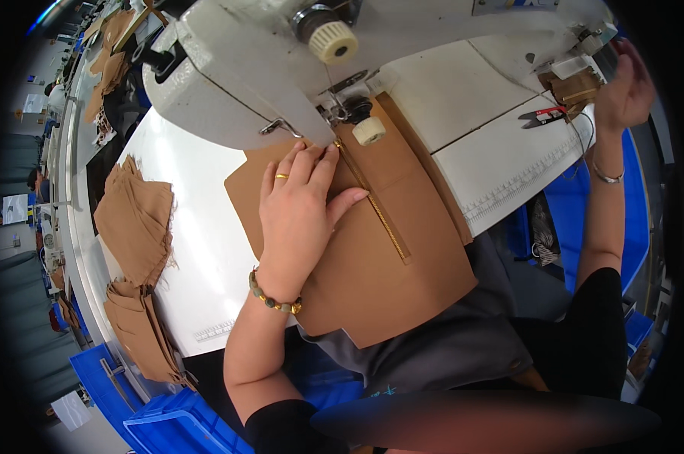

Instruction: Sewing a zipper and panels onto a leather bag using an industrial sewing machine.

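Observation:
My left hand lies palm down, fingers apart, on a brown panel with a brass zipper set into it. Its fingertips rest just below the presser foot area of a white sewing machine, beside the zipper's upper end; the needle point is hard to make out. At the far right, my right hand is raised at the machine's end, fingers curled on something hidden and blurred. Near it lie red-handled thread snips and a small brown piece.
Stacks of brown pieces lie on the left of the white table. Blue bins stand below at lower left and right. Farther left are other work tables with brown pieces, machines and curtains.

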The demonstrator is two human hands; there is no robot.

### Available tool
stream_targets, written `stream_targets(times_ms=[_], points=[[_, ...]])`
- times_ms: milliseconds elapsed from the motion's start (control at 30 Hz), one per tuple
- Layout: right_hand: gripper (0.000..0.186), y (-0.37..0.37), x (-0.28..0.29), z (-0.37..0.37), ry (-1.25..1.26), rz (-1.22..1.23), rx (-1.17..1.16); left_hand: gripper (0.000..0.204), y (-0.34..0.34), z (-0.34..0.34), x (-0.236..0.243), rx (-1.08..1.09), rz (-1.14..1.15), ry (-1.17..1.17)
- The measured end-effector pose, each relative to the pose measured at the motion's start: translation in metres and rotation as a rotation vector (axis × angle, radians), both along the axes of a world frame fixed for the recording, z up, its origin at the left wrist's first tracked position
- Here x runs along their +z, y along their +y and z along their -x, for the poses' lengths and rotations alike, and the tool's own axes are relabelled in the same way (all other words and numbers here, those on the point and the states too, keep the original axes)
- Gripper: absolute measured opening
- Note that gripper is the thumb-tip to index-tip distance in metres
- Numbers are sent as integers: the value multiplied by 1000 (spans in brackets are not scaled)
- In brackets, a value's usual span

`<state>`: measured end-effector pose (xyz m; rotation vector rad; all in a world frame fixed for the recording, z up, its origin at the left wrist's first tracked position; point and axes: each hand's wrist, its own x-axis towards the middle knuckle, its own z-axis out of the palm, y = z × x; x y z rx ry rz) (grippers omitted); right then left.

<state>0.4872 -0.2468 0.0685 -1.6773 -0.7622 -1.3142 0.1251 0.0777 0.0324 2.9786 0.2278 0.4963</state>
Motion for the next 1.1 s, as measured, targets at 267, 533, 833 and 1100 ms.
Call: stream_targets(times_ms=[267,533,833,1100], points=[[14,124,-3,116,-92,672,626,63,0,-2,2,12,-17,31],[28,192,-17,132,527,648,788,64,2,-2,2,12,-15,31],[24,196,-27,135,511,526,819,64,1,0,2,13,-31,44],[23,193,-32,131,383,635,888,57,-8,4,2,63,-116,78]])
